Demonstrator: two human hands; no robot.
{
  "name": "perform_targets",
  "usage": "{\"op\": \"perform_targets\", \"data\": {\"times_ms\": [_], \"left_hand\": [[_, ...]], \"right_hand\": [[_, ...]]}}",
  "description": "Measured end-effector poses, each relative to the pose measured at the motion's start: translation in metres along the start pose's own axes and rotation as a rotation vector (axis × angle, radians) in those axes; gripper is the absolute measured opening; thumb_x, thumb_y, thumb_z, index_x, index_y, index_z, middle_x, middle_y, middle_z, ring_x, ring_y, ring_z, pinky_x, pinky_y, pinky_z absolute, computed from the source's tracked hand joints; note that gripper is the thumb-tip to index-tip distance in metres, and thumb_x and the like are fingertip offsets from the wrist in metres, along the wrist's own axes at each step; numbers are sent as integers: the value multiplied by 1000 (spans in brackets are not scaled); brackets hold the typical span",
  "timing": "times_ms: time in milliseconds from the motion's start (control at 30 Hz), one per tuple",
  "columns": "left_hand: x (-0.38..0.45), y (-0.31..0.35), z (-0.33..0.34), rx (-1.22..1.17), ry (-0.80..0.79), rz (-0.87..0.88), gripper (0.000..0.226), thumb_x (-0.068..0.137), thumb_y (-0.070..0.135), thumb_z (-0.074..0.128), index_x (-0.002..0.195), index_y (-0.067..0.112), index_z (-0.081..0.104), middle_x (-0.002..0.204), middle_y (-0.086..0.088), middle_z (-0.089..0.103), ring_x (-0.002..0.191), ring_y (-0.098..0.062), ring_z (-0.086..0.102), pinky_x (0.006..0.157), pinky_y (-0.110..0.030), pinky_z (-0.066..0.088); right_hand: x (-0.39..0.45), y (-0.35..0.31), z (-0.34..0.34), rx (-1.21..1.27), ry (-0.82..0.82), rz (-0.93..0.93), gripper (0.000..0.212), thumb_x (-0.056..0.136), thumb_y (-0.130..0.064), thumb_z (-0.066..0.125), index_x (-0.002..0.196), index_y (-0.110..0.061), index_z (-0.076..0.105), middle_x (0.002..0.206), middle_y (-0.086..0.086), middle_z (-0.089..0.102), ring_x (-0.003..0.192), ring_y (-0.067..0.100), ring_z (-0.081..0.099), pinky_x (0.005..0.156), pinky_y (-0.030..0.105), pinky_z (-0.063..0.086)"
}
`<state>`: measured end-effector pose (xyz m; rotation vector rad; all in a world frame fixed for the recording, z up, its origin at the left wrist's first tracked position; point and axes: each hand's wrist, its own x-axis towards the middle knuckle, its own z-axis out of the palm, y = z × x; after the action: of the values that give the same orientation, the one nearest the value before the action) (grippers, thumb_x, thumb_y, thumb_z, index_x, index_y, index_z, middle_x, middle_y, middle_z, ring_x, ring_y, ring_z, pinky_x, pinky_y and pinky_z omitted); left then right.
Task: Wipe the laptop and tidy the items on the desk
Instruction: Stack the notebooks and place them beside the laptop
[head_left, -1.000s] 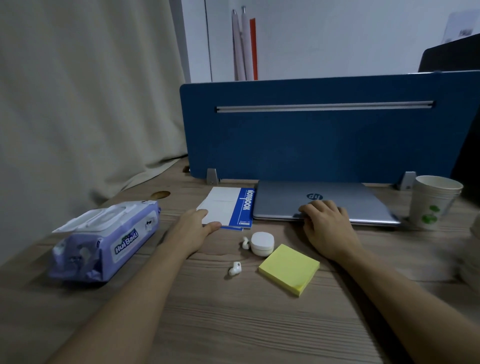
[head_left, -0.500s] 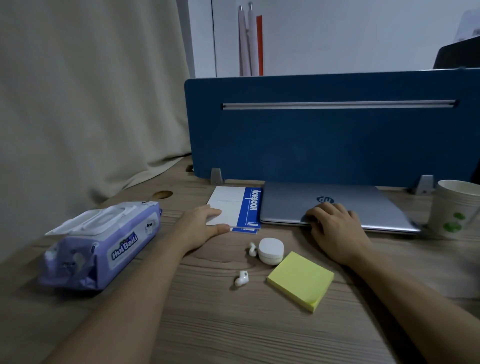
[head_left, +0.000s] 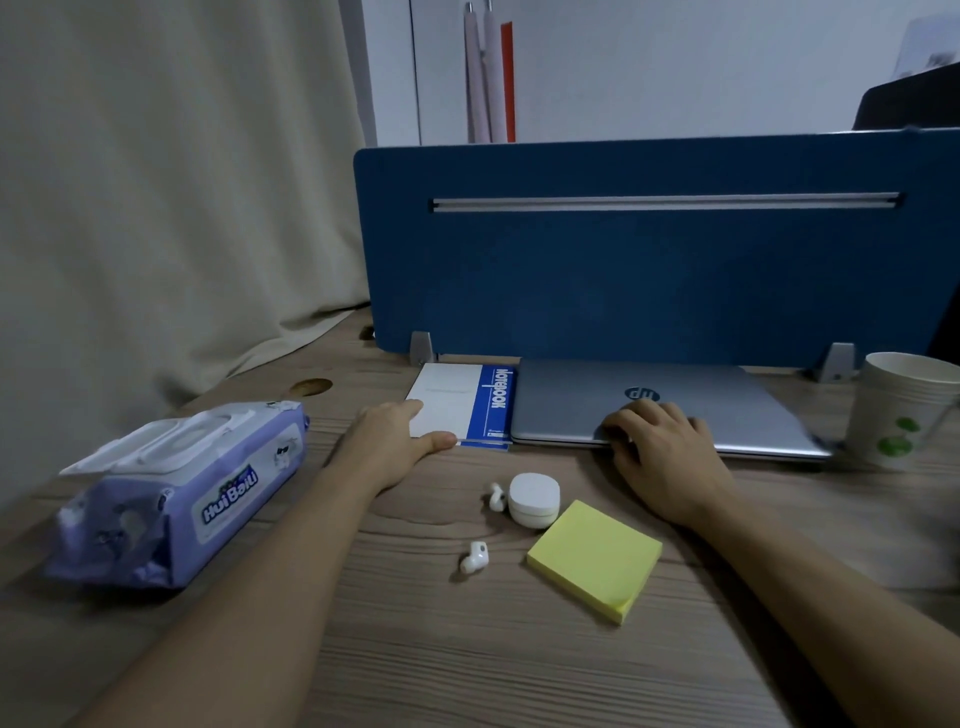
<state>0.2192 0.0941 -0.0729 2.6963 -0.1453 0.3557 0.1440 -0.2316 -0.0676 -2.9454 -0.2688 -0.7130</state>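
A closed silver laptop (head_left: 691, 410) lies flat against the blue divider. My right hand (head_left: 660, 457) rests on its near left edge, fingers curled over the lid and thumb against the front edge. A white and blue notebook (head_left: 467, 402) lies directly left of the laptop. My left hand (head_left: 389, 441) braces the notebook's near left corner, thumb straight along the front edge. A purple pack of wet wipes (head_left: 176, 499) lies at the left. In front sit a white earbud case (head_left: 535, 499), two loose earbuds (head_left: 475, 556) and a yellow sticky-note pad (head_left: 595, 558).
The blue divider (head_left: 649, 270) stands across the back of the wooden desk (head_left: 467, 649). A paper cup (head_left: 904, 410) with green dots stands right of the laptop. A beige curtain (head_left: 156, 208) hangs at the left, reaching the desk.
The view has drifted, so everything sits a little further right in the frame. Both hands stay on the notebook and the laptop; no object has visibly moved.
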Motion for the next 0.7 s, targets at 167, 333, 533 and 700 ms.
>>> {"op": "perform_targets", "data": {"times_ms": [167, 333, 533, 700], "left_hand": [[0, -4, 2, -82, 27, 25, 85, 74, 67, 68, 144, 25, 45, 146, -6, 50, 129, -24, 48, 91, -34, 39], [0, -2, 3, -58, 65, 49, 76, 76, 63, 68, 140, 26, 47, 141, -2, 54, 124, -20, 51, 84, -32, 38], [-11, 5, 3, -22, 99, 92, 61, 84, 57, 64, 135, 25, 50, 138, 1, 50, 123, -19, 47, 88, -36, 42], [-37, 20, -7, 14, 44, 234, 51, 92, 51, 54, 138, 30, 48, 147, 6, 42, 135, -19, 30, 105, -38, 31]], "right_hand": [[-1, 1, 1, -3, 3, -3, 28, 97, -40, 41, 121, -34, 54, 124, -7, 52, 113, 18, 46, 89, 39, 36], [-2, 1, 0, 11, -7, -6, 29, 97, -39, 41, 122, -34, 54, 126, -7, 52, 115, 18, 46, 92, 40, 37], [-6, -1, -2, 53, -14, -13, 30, 94, -36, 45, 122, -32, 56, 126, -5, 54, 116, 21, 46, 91, 40, 39], [-19, -5, -10, 147, -11, -6, 32, 92, -28, 53, 123, -22, 60, 124, 2, 58, 110, 27, 50, 90, 43, 44]]}}
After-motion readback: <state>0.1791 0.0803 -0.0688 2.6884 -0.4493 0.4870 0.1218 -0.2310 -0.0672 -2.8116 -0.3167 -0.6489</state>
